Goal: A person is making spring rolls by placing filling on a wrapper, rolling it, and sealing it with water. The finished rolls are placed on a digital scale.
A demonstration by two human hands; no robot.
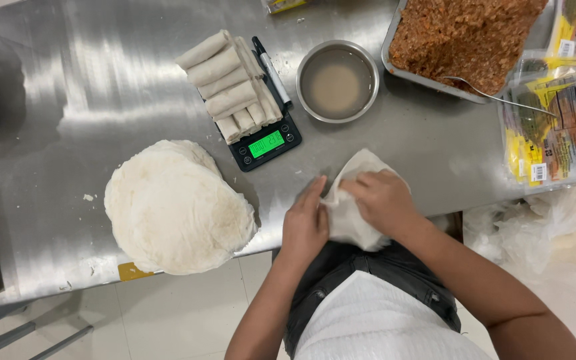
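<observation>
The light was bright and came from overhead, and it threw broad white glare across the steel table (68, 73) in front of me. My hands cast only short, soft shadows by the wrapper (358, 200). The stack of wrappers (175, 210) was nearly washed out. The view was sharp in the middle, and the table edges bowed slightly toward the corners
</observation>
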